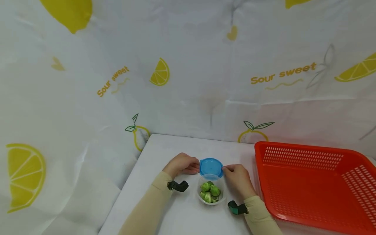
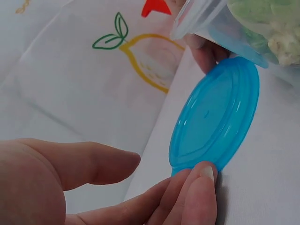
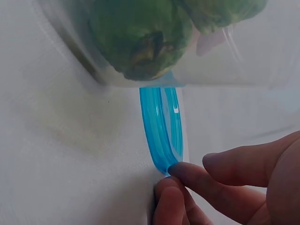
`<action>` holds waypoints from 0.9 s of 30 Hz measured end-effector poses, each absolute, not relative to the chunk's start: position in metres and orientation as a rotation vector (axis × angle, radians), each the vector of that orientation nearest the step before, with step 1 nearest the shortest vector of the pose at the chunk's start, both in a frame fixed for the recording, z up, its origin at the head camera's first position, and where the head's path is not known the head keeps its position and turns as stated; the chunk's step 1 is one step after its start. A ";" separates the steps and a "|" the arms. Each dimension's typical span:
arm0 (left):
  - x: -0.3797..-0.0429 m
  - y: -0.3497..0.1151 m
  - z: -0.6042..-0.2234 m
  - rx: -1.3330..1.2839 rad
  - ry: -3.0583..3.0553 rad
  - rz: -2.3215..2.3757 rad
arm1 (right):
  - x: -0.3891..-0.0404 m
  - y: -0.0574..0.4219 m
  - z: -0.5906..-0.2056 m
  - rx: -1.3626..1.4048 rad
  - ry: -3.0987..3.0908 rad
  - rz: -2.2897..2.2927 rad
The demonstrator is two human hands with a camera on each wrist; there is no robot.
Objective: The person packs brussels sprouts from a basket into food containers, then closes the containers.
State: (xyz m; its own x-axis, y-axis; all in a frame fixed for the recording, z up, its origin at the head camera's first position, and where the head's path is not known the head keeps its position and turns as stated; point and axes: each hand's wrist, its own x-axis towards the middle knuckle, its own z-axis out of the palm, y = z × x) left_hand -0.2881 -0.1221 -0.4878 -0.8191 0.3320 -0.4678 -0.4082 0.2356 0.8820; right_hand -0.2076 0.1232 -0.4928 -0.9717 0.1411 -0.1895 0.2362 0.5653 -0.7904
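Observation:
A round blue lid [image 1: 211, 166] with a raised rim is at the middle of the white table, just behind a clear plastic tub [image 1: 224, 195]. Several Brussels sprouts [image 1: 215, 191] sit inside the tub. From the left, my left hand [image 1: 184, 163] touches the lid's edge with its fingertips; in the left wrist view its thumb [image 2: 110, 164] stands apart from the lid. At the opposite edge, my right hand [image 1: 239, 178] has its index fingertip [image 3: 185, 172] against the lid, with the thumb clear of it. The tub partly hides the lid in the right wrist view.
A large red plastic basket [image 1: 308, 186] with slotted walls stands to the right, close to my right forearm. White sheeting [image 1: 194, 85] printed with lemons hangs behind and to the left of the table [image 1: 182, 209].

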 end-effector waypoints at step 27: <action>-0.287 -0.120 -0.488 -0.171 1.791 1.868 | -0.207 0.118 -0.491 0.447 2.687 -1.590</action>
